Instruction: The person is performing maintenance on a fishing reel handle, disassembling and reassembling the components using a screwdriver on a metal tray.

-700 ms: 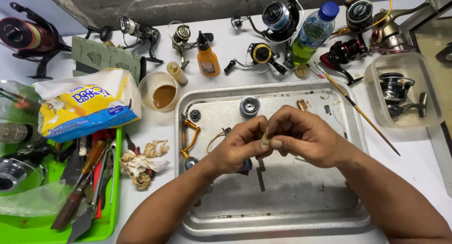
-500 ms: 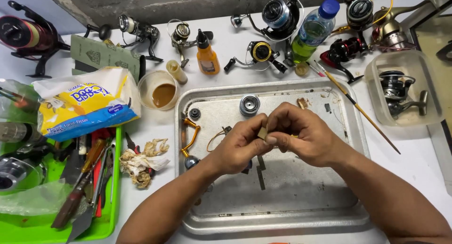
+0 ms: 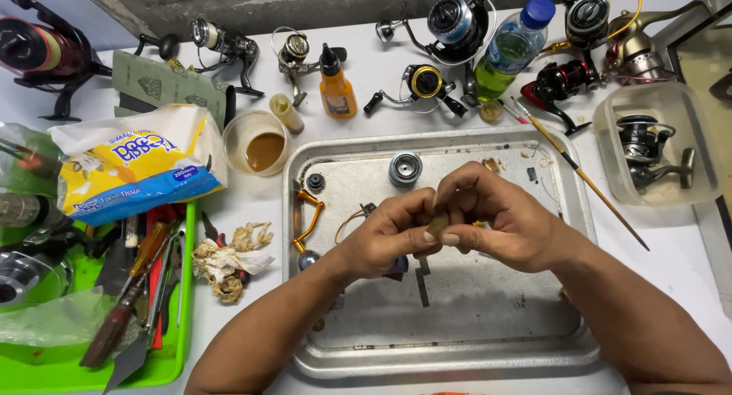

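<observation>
Steel gives us our ground: in the head view, we work over a shallow metal tray [image 3: 564, 212] on a white table, and both our hands meet above its middle. Our left hand [image 3: 385, 239] and our right hand [image 3: 499, 223] press close together, fingers curled in, and between the fingertips we pinch a small tan part [image 3: 437, 227]; it sits just above the tray, touching both hands, and we cannot tell its exact shape because our fingers cover most of it. On the tray behind our hands lies a round grey spool [image 3: 405, 168], and to the left of it a small dark knob [image 3: 315, 182]. An orange reel handle [image 3: 311, 216] lies along the tray's left side, near our left wrist. Beside the tray on the left, crumpled dirty tissue [image 3: 227, 259] rests on the table, with a green tray of tools [image 3: 164, 364] beyond it. Farther back stand a cup of brown liquid [image 3: 258, 143], an orange bottle [image 3: 335, 90] with a black tip and a clear plastic bottle [image 3: 511, 48] with a blue cap. Several fishing reels [image 3: 450, 21] line the table's far edge, and one more sits in a clear tub [image 3: 610, 147] at the right.
</observation>
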